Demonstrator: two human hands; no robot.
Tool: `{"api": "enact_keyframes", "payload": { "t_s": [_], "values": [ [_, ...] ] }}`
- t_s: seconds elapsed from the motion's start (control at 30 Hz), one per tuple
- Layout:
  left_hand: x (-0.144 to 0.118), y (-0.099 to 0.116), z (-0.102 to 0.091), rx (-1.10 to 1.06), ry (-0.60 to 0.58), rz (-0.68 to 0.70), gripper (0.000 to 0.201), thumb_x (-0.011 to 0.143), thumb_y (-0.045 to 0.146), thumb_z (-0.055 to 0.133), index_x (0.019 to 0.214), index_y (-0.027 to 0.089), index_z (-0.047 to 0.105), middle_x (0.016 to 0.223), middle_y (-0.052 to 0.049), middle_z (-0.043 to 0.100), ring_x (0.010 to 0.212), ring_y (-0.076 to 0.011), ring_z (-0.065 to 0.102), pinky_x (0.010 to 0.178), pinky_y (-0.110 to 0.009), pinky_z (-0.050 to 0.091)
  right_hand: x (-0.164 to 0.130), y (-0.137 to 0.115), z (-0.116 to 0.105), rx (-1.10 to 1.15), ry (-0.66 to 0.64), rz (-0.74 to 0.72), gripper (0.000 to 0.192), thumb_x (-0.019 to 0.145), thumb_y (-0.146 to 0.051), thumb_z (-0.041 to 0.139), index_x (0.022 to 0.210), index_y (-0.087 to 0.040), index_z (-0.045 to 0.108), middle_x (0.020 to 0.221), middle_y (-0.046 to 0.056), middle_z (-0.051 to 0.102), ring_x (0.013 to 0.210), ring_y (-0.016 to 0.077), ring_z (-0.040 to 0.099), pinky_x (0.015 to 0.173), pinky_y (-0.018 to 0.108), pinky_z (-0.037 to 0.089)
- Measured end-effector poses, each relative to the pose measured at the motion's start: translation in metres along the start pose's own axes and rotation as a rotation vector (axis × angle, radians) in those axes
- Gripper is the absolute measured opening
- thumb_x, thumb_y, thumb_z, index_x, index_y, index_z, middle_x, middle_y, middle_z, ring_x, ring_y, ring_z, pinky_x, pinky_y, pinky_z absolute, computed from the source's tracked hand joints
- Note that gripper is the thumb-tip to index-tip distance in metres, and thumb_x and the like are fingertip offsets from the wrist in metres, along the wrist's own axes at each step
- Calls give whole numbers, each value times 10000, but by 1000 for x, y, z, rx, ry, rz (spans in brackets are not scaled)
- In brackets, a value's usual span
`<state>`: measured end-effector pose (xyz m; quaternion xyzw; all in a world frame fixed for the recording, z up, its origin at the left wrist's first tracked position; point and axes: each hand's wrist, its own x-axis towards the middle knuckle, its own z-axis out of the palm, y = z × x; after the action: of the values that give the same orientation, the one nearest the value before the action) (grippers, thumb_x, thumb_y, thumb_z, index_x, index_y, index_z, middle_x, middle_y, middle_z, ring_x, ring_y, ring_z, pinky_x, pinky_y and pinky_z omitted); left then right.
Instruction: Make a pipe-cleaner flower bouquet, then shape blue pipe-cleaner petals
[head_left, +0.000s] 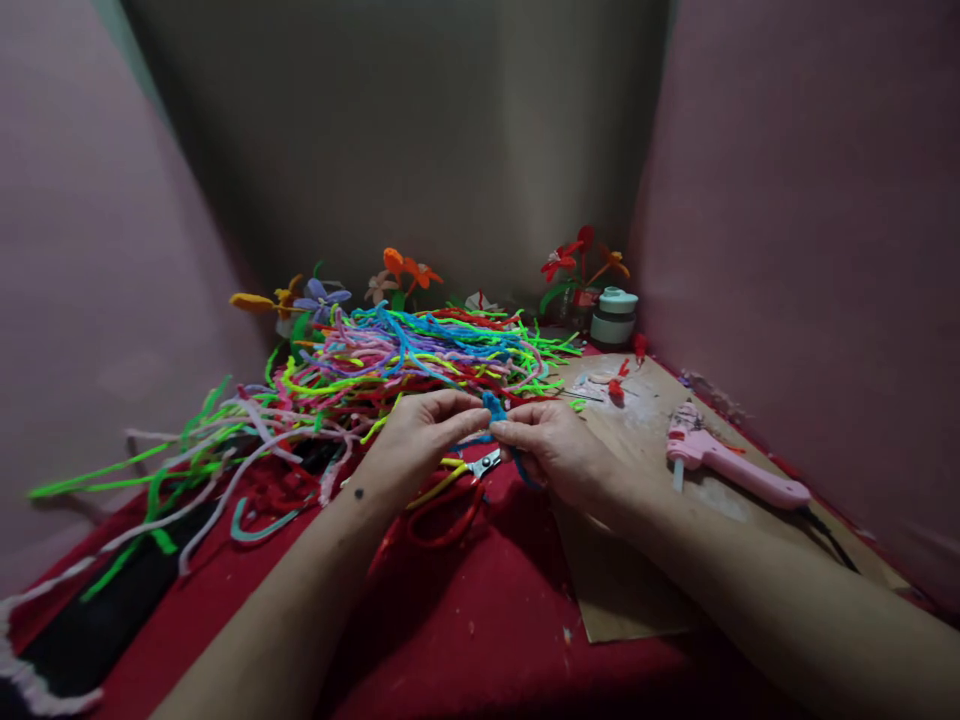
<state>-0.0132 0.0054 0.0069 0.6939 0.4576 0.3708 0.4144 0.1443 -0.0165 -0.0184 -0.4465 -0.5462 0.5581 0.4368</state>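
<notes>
Red cloth [480, 620] over the worktop, pink walls on both sides. Left hand [420, 435] and right hand [551, 445]: both pinched shut on one blue pipe cleaner [493, 408], held between them just above the cloth. Item: fuzzy, thin, partly bent into a small knot; likely light, soft-coated, wire-stiff, best taken near the bend. Nearby: heap of coloured pipe cleaners [405, 360], yellow-handled scissors [469, 468], pink glue gun [731, 468] on cardboard [622, 590], finished flowers [401, 270].
</notes>
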Motion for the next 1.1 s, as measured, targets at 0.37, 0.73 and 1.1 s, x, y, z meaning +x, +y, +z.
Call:
{"api": "enact_keyframes", "payload": {
  "t_s": [0.37,0.73,1.1],
  "values": [
    [1,-12,5,-307,-35,-102,141,628,243,668,681,120,625,591,33,562,539,-68,451,547,-200,356,-2,1,3,20,-74,10,269,696,-288,624,494,-158,503,393,-57,434,345,49,315,382,226,199],
    [-1,-9,12,-222,-60,-42,65,621,129,592,685,132,584,594,55,539,561,-63,459,556,-181,381,-1,6,5,-30,-77,13,265,681,-277,612,468,-166,499,373,-54,409,343,53,302,385,231,200],
    [1,-17,3,-280,-159,-58,141,674,244,669,764,137,658,644,19,598,589,-80,514,590,-204,400,-4,5,5,-35,-78,29,233,683,-247,597,489,-159,504,386,-58,417,344,50,301,381,226,188]
  ]
}}
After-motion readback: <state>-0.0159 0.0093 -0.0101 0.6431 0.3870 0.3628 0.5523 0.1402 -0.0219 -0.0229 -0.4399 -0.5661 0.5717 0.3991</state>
